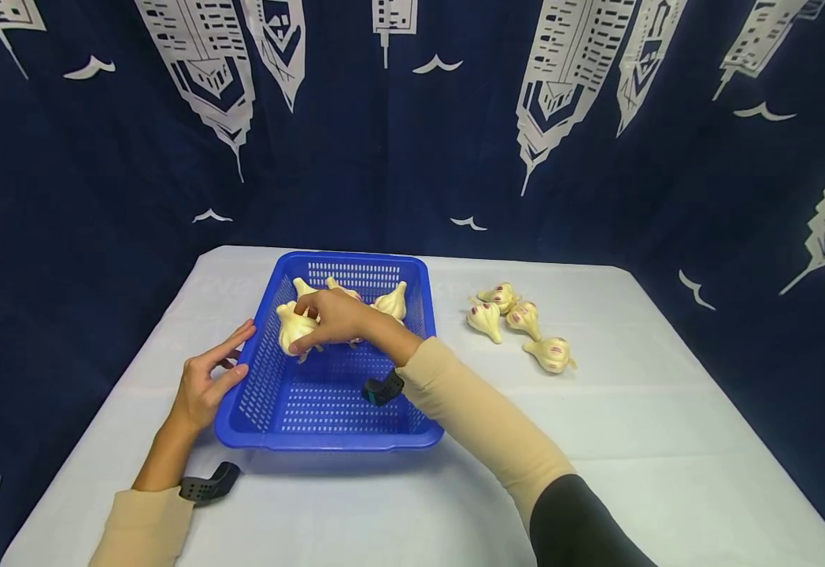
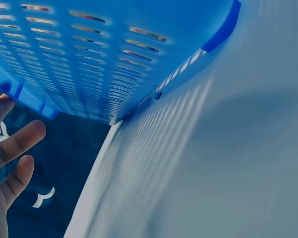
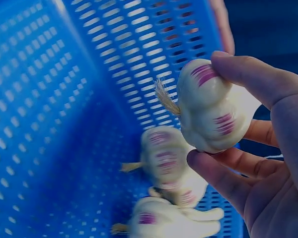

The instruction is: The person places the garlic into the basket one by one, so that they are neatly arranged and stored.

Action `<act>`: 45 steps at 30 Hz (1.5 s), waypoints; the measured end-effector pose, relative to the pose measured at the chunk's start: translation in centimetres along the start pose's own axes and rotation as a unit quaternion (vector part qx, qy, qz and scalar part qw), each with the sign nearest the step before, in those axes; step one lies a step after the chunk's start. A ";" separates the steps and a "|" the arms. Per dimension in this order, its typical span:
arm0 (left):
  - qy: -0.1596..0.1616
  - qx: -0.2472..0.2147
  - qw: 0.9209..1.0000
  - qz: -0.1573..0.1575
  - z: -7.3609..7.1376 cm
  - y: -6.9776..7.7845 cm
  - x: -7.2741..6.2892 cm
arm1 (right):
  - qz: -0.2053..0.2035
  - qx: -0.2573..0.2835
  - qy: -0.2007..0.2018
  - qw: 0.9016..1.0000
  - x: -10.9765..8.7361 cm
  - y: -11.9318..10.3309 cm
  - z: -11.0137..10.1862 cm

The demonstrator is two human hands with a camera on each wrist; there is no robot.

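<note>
My right hand [image 1: 338, 315] is inside the blue plastic basket [image 1: 327, 442], gripping a garlic bulb [image 1: 290, 327] between thumb and fingers near the left wall. In the right wrist view this pale bulb [image 3: 208, 109] shows purple streaks and a dry root tuft, held above other garlic bulbs [image 3: 164, 158] lying in the basket. My left hand [image 1: 203, 384] rests against the basket's left rim from outside, fingers extended and thumb apart from them. The left wrist view shows its spread fingers [image 2: 22, 139] beside the slotted wall [image 2: 104, 59].
Several more garlic bulbs [image 1: 553, 354] lie in a loose group on the white table [image 1: 632, 417], right of the basket. A dark blue cloth [image 1: 412, 157] printed with white buildings hangs behind the table. Dark wrist straps [image 1: 210, 484] show at both wrists.
</note>
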State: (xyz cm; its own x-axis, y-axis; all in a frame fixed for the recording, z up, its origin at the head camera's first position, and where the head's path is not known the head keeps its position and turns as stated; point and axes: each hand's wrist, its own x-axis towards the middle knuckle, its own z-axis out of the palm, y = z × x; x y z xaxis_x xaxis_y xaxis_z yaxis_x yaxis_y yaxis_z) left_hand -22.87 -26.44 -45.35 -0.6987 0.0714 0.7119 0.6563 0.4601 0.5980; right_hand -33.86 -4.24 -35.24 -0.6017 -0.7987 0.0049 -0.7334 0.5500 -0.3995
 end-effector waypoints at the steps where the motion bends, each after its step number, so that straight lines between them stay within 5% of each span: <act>1: 0.001 -0.001 1.000 -0.001 0.0 0.0 0.0 | 0.004 -0.004 -0.004 1.000 0.1 0.0 0.2; 23: 0.008 0.005 1.000 -0.008 0.3 0.2 0.0 | 0.029 -0.026 -0.031 0.999 0.3 0.2 3.4; 45: 0.002 0.011 1.000 -0.009 0.2 0.1 0.1 | 0.014 -0.047 0.003 0.999 0.6 0.1 3.7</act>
State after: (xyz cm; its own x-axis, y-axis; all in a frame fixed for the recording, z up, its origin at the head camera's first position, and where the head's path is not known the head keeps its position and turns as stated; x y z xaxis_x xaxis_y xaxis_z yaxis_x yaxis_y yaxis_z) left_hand -22.92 -26.23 -45.28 -0.7090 0.0592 0.7027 0.6371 0.4808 0.6024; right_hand -33.13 -5.53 -38.71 -0.6246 -0.7809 0.0010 -0.7423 0.5933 -0.3116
